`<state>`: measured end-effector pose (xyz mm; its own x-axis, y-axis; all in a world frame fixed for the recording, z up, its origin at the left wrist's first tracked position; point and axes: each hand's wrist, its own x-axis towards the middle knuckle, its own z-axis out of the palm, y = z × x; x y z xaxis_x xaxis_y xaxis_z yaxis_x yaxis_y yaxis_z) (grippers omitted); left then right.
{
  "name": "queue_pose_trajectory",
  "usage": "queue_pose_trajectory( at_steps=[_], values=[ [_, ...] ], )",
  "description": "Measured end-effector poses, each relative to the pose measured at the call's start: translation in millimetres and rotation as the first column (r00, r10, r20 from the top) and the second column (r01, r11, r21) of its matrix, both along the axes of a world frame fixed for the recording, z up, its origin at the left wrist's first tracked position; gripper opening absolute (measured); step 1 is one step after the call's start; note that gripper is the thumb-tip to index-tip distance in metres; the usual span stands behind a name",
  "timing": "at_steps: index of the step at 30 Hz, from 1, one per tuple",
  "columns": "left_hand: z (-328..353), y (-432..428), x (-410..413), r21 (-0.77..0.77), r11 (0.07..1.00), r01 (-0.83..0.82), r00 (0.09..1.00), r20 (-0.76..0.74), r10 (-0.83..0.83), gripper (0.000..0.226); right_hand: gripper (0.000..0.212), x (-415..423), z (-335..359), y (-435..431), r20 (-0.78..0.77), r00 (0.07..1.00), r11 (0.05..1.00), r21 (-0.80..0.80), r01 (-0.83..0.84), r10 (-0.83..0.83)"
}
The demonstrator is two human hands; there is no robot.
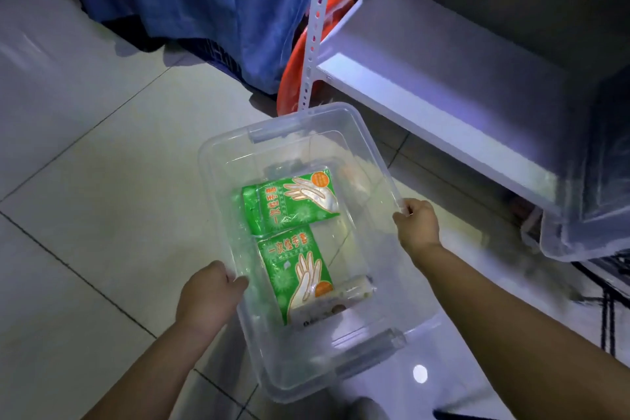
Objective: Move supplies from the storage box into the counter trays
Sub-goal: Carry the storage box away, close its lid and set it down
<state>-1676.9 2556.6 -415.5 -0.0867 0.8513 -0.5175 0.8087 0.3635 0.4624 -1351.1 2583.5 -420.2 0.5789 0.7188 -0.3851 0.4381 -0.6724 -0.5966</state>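
Your left hand (211, 297) is clamped on the left long rim of the clear storage box (378, 160), thumb hooked over the edge; your right hand (417, 220) is closed on the opposite rim, further toward the far end. The box is open, with no lid on it, and appears to be held just above the tiled floor (85, 215), beside the white shelf (443, 78). Two green glove packets (293, 201) lie flat on the box bottom, one behind the other, touching. Because your grips are offset, the box may tilt and the packets may slide toward one wall; the thin rim may also flex or slip. The packets read 一次性手套 (disposable gloves) over a printed hand outline. No counter trays are in view.
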Motion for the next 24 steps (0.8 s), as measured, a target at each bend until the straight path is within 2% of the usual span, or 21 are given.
queue_pose_trajectory(
  at_steps=[5, 6, 9, 11, 13, 15, 17, 20, 21, 22, 23, 24],
  values=[
    [-10, 11, 4, 0.063, 0.982, 0.180, 0.976, -0.139, -0.170, 0.030, 0.011, 7, -15, 7, 0.084, 0.996, 0.999, 0.021, -0.040, 0.038],
    [-7, 15, 3, 0.051, 0.962, 0.268, 0.941, -0.228, -0.250, 0.033, 0.010, 8, -16, 8, 0.091, 0.995, 0.998, 0.025, -0.053, 0.051],
    [4, 38, 8, -0.016, 0.848, 0.530, 0.731, -0.498, -0.467, 0.039, 0.007, 10, -6, 3, 0.144, 0.978, 0.988, 0.000, -0.153, 0.151],
    [13, 55, 23, 0.000, 0.779, 0.627, 0.644, -0.563, -0.519, 0.038, 0.015, 12, 16, -3, 0.254, 0.943, 0.972, 0.040, -0.231, 0.214],
    [25, 69, 49, 0.076, 0.713, 0.697, 0.611, -0.583, -0.536, 0.034, 0.023, 18, 55, -9, 0.407, 0.889, 0.944, 0.151, -0.292, 0.210],
    [35, 78, 78, 0.166, 0.641, 0.750, 0.596, -0.591, -0.544, 0.029, 0.021, 30, 103, -21, 0.595, 0.791, 0.877, 0.295, -0.378, 0.141],
    [47, 84, 110, 0.249, 0.568, 0.784, 0.588, -0.590, -0.553, 0.028, 0.017, 51, 157, -37, 0.778, 0.628, 0.790, 0.392, -0.471, -0.011],
    [65, 86, 149, 0.355, 0.495, 0.793, 0.606, -0.543, -0.581, 0.027, 0.014, 85, 223, -66, 0.882, 0.383, 0.704, 0.456, -0.544, -0.275],
    [71, 86, 159, 0.382, 0.475, 0.793, 0.609, -0.527, -0.593, 0.027, 0.014, 97, 238, -74, 0.877, 0.315, 0.711, 0.480, -0.514, -0.363],
    [74, 85, 167, 0.414, 0.461, 0.785, 0.619, -0.502, -0.603, 0.026, 0.016, 107, 250, -80, 0.872, 0.257, 0.759, 0.489, -0.429, -0.417],
    [77, 84, 172, 0.436, 0.446, 0.782, 0.622, -0.489, -0.611, 0.025, 0.021, 118, 257, -83, 0.877, 0.208, 0.825, 0.479, -0.298, -0.434],
    [80, 82, 176, 0.454, 0.433, 0.778, 0.624, -0.482, -0.615, 0.024, 0.027, 128, 262, -84, 0.882, 0.207, 0.876, 0.457, -0.157, -0.423]
  ],
)
